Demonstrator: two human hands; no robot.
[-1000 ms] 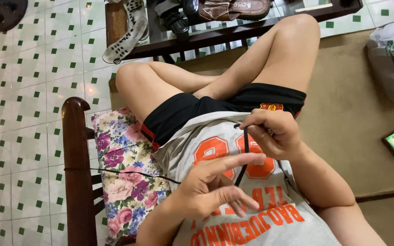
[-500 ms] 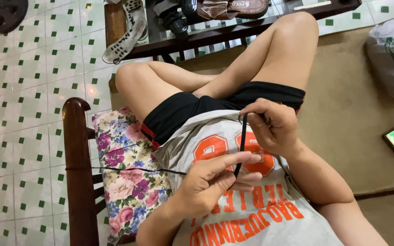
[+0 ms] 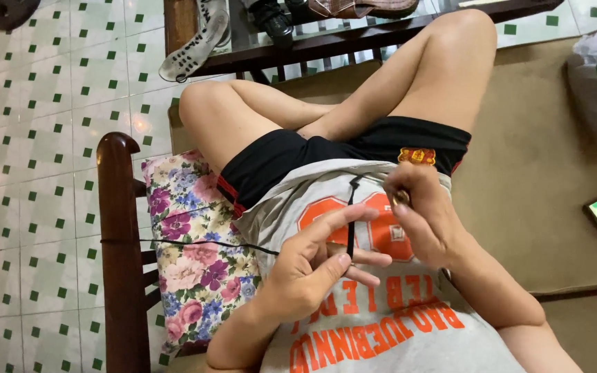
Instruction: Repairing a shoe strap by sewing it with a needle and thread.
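Black, thin, limp cord (image 3: 350,220), judged light and slack, hangs over the grey orange-lettered shirt (image 3: 381,324), pinched low between the left hand (image 3: 312,266) fingers and high in the clenched right hand (image 3: 426,217), best gripped near its ends.

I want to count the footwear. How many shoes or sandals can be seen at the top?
3: a pale sandal hanging at the rack's left, a black shoe beside it, a brown one further right. Others may be cut off.
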